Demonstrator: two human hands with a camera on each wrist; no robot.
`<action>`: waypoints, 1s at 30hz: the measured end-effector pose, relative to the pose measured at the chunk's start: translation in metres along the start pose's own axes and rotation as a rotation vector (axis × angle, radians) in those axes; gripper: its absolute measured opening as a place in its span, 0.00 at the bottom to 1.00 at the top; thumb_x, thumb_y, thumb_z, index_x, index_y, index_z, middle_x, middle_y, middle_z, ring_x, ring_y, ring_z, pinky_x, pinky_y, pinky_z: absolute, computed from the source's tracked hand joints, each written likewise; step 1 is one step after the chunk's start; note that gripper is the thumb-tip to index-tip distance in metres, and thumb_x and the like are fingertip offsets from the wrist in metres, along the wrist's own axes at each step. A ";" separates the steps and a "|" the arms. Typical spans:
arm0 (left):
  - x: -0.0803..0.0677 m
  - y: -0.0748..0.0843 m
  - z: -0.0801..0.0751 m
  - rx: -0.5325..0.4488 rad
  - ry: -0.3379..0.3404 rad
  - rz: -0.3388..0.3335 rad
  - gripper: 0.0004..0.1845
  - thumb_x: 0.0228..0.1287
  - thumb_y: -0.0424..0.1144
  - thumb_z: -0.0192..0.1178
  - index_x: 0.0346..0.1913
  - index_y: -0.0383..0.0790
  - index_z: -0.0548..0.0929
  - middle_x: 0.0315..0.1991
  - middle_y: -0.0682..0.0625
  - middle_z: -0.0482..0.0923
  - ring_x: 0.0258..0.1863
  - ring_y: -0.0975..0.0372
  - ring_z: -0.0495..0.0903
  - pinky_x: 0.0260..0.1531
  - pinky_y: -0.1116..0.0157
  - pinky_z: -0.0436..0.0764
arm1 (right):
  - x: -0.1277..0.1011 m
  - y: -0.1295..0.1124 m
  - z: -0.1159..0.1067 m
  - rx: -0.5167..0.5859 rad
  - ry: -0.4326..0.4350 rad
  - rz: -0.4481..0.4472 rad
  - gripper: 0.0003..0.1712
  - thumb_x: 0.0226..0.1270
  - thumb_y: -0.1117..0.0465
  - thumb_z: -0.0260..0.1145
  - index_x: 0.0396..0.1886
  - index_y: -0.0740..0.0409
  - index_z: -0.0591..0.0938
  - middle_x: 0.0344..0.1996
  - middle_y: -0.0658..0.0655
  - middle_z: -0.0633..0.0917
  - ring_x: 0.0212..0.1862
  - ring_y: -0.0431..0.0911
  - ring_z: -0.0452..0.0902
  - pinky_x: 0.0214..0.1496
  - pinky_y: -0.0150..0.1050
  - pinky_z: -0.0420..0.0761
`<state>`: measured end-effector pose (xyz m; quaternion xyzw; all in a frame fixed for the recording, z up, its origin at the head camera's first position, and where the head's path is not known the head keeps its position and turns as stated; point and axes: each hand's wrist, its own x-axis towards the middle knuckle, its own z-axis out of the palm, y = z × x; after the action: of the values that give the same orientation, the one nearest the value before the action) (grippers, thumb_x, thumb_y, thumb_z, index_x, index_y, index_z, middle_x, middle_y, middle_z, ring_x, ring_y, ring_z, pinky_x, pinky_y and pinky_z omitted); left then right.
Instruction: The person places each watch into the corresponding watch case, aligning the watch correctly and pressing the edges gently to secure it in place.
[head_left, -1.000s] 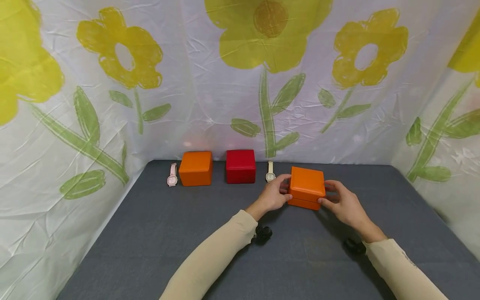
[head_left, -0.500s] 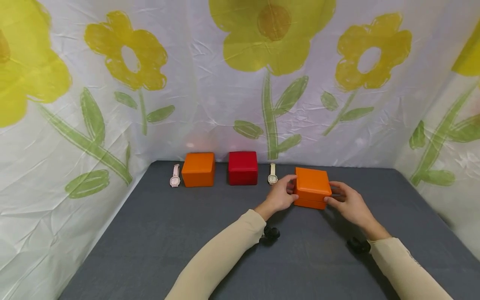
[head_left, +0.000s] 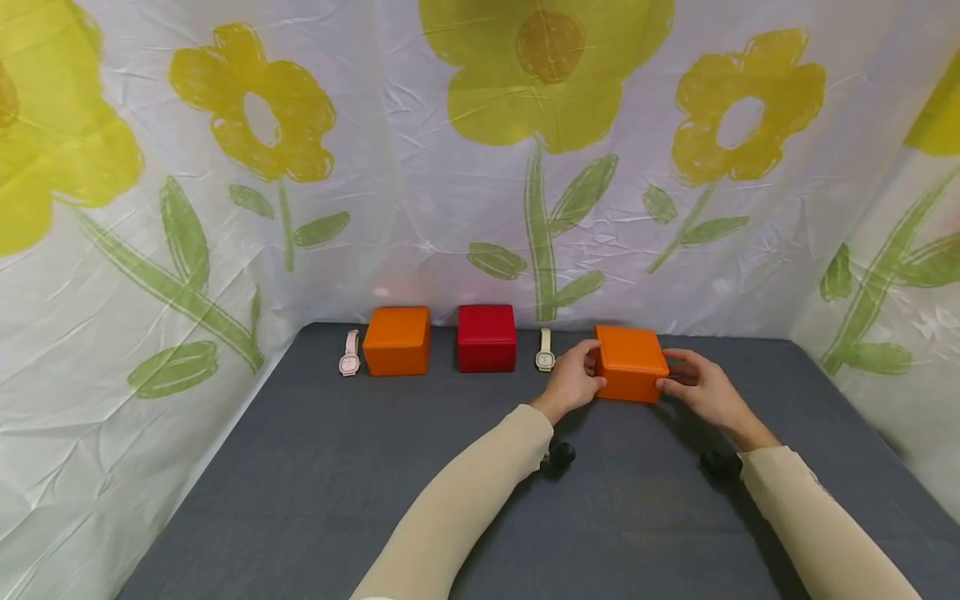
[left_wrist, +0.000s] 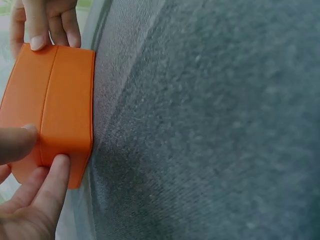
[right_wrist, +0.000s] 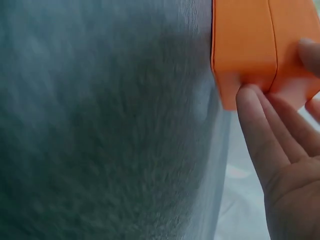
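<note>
The held orange box (head_left: 633,362) is near the far edge of the table (head_left: 300,483), right of the middle and well in from the far right corner. Its lid is down, with a thin seam (left_wrist: 47,93) running round the sides, and its base is right against the dark cloth surface; whether it bears its full weight there, I cannot tell. The left hand (head_left: 572,381) grips its left end, thumb on the front near the corner and fingers against the side. The right hand (head_left: 705,387) holds the opposite end in the same way, its fingers fairly straight along the side and its thumb on the front.

Just left of the left hand, a cream watch (head_left: 545,350) lies with its strap stretched toward the far edge and its dial toward the near edge. Further left along that edge come a closed red box (head_left: 487,338), then the other orange box (head_left: 397,342), also closed. A pink watch (head_left: 349,354) lies beside that one, nearest the far left corner.

Both arms reach in from the near edge in beige sleeves (head_left: 457,508), with a black device (head_left: 558,454) at each wrist. Behind the far edge hangs a white curtain (head_left: 390,167) printed with yellow flowers (head_left: 551,46).
</note>
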<state>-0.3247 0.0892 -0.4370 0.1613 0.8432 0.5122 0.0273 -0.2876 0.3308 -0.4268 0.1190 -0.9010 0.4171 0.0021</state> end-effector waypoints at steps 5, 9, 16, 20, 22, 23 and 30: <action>0.008 0.003 0.003 0.027 0.033 0.003 0.33 0.56 0.30 0.68 0.66 0.49 0.71 0.45 0.49 0.78 0.43 0.61 0.79 0.40 0.70 0.79 | 0.009 0.006 -0.007 0.018 -0.014 0.001 0.38 0.69 0.49 0.61 0.72 0.57 0.59 0.61 0.66 0.73 0.59 0.59 0.73 0.53 0.52 0.78; 0.014 0.005 0.005 0.075 0.054 0.002 0.33 0.57 0.32 0.68 0.66 0.50 0.71 0.45 0.49 0.78 0.44 0.61 0.79 0.40 0.70 0.78 | 0.017 0.007 -0.010 0.047 -0.023 -0.002 0.38 0.68 0.50 0.62 0.72 0.57 0.60 0.61 0.67 0.73 0.59 0.60 0.73 0.53 0.52 0.78; 0.019 0.003 0.006 0.101 0.039 -0.010 0.33 0.59 0.33 0.67 0.67 0.49 0.68 0.47 0.50 0.77 0.45 0.62 0.76 0.44 0.68 0.77 | 0.026 0.017 -0.010 0.112 -0.031 0.003 0.37 0.68 0.52 0.63 0.72 0.56 0.60 0.63 0.67 0.72 0.59 0.58 0.73 0.54 0.52 0.77; 0.020 0.003 0.006 0.089 0.026 -0.017 0.33 0.60 0.32 0.66 0.68 0.48 0.67 0.49 0.48 0.77 0.48 0.61 0.76 0.46 0.67 0.77 | 0.029 0.018 -0.009 0.129 -0.033 0.008 0.37 0.68 0.53 0.63 0.73 0.55 0.60 0.62 0.67 0.73 0.58 0.58 0.73 0.55 0.53 0.76; 0.021 0.003 0.006 0.096 0.026 -0.017 0.33 0.60 0.32 0.65 0.68 0.48 0.67 0.49 0.47 0.77 0.47 0.60 0.76 0.46 0.66 0.77 | 0.029 0.017 -0.009 0.135 -0.034 0.010 0.38 0.68 0.53 0.63 0.73 0.55 0.60 0.62 0.67 0.72 0.59 0.59 0.72 0.55 0.54 0.75; 0.021 0.003 0.005 0.103 0.024 -0.015 0.33 0.61 0.32 0.65 0.69 0.48 0.66 0.50 0.47 0.77 0.47 0.60 0.76 0.46 0.66 0.77 | 0.029 0.016 -0.009 0.135 -0.035 0.011 0.38 0.68 0.53 0.63 0.73 0.55 0.60 0.62 0.67 0.72 0.59 0.59 0.72 0.56 0.55 0.75; 0.019 0.001 0.003 0.068 0.015 0.013 0.32 0.61 0.32 0.65 0.68 0.48 0.68 0.47 0.50 0.77 0.44 0.62 0.77 0.42 0.68 0.78 | 0.021 0.009 -0.010 0.038 -0.008 0.006 0.38 0.69 0.47 0.60 0.71 0.60 0.61 0.59 0.68 0.74 0.55 0.60 0.76 0.54 0.57 0.75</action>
<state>-0.3416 0.0979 -0.4353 0.1639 0.8591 0.4846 0.0119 -0.3107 0.3395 -0.4249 0.1181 -0.8932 0.4339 -0.0047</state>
